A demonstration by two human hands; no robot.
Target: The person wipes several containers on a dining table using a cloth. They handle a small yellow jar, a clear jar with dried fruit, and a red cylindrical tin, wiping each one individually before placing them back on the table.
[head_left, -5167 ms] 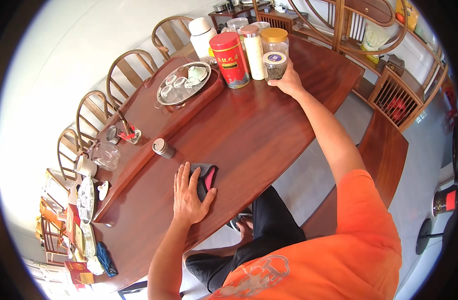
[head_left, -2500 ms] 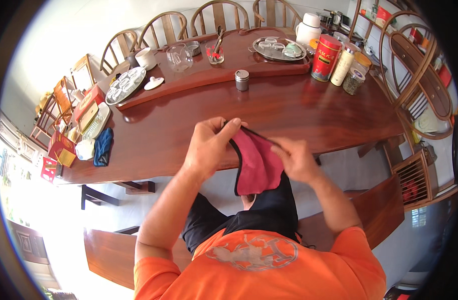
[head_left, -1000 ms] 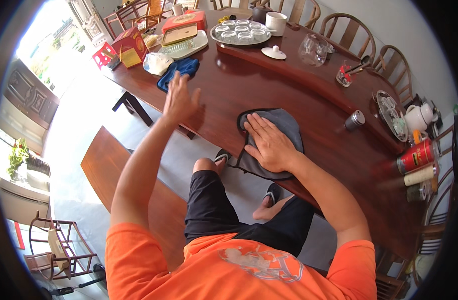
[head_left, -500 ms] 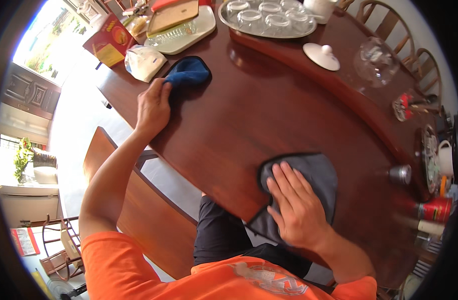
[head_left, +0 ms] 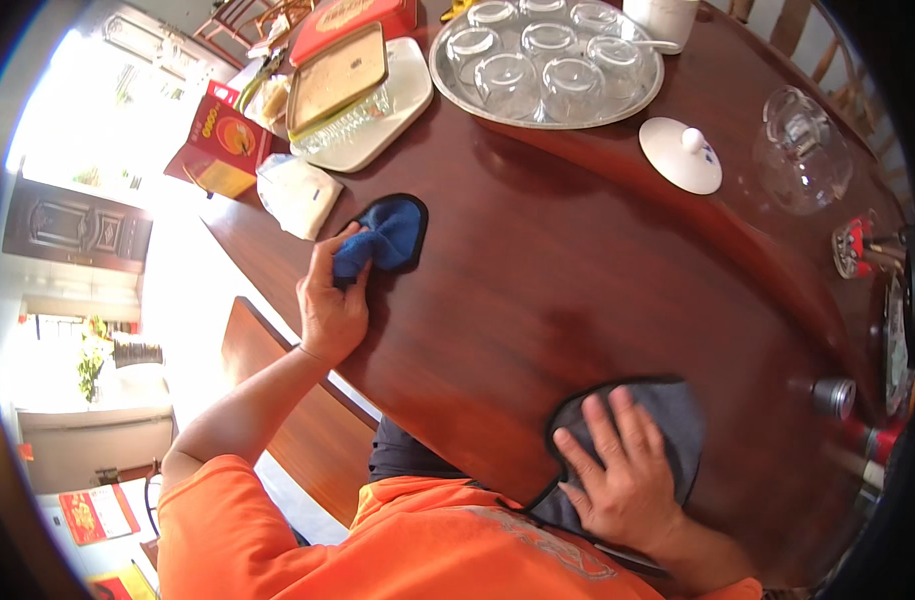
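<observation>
Bystander items on the long dark-red polished wooden table (head_left: 577, 280), head view.

Far side, we note a round silver metal tray (head_left: 447, 80) carrying upturned clear drinking glasses (head_left: 507, 85). To its left sits a white rectangular tray (head_left: 397, 115) bearing a shallow gold-coloured tin (head_left: 335, 78); behind that, a red flat box (head_left: 352, 15). We record a folded white cloth or packet (head_left: 295, 195) at the left table edge, with a red-and-yellow carton (head_left: 222, 145) just beside it. Right of the silver tray lies a white ceramic lid with a knob (head_left: 681, 155), near a clear glass jug (head_left: 805, 160). A small metal cylinder (head_left: 832, 397) stands at the right rim. A wooden bench (head_left: 287, 420) runs below the table edge.
</observation>
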